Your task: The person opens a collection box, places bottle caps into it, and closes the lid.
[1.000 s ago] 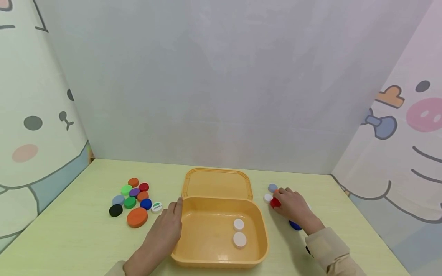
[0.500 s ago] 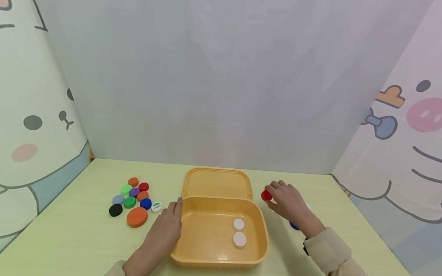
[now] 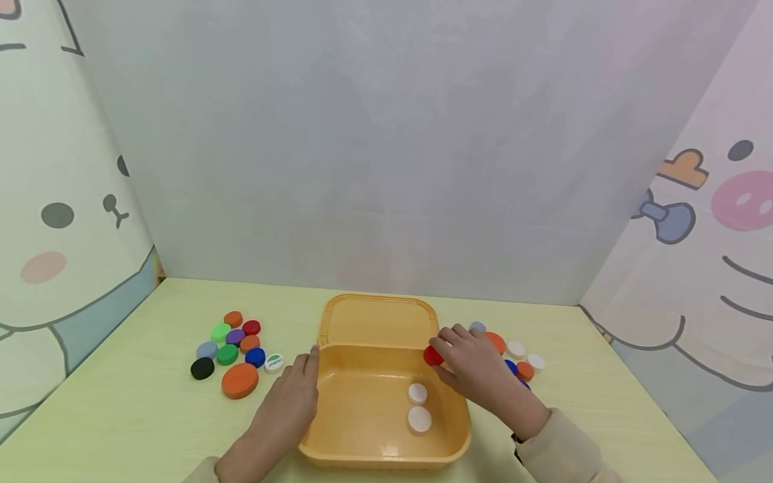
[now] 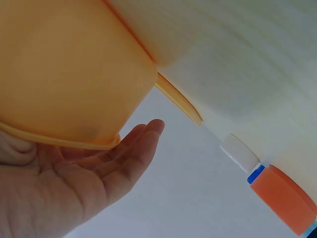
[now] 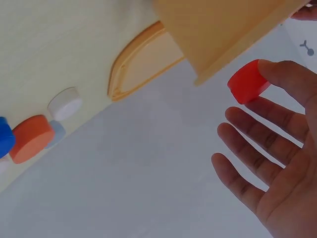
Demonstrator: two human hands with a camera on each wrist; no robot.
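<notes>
A yellow plastic box (image 3: 362, 416) stands in the middle of the table, its inside facing up. Two white caps (image 3: 419, 420) lie in its right half. My left hand (image 3: 290, 396) rests along the box's left rim; in the left wrist view its fingers (image 4: 133, 158) stretch out relaxed by the rim. My right hand (image 3: 474, 362) pinches a red bottle cap (image 5: 246, 83) between thumb and forefinger, the other fingers extended. In the head view the red cap overlaps the box's back right corner, held above rim height.
The box's yellow lid (image 3: 380, 320) lies behind it. Several coloured caps, including a large orange cap (image 3: 240, 380) and a black cap (image 3: 202, 367), are grouped at left. More lie at right, among them an orange cap (image 3: 495, 342), white cap (image 3: 535, 363) and blue cap (image 3: 510, 366).
My right hand has picked up the red cap from the right-hand group and carried it left to the box's back right corner. The left hand has stayed on the rim.
</notes>
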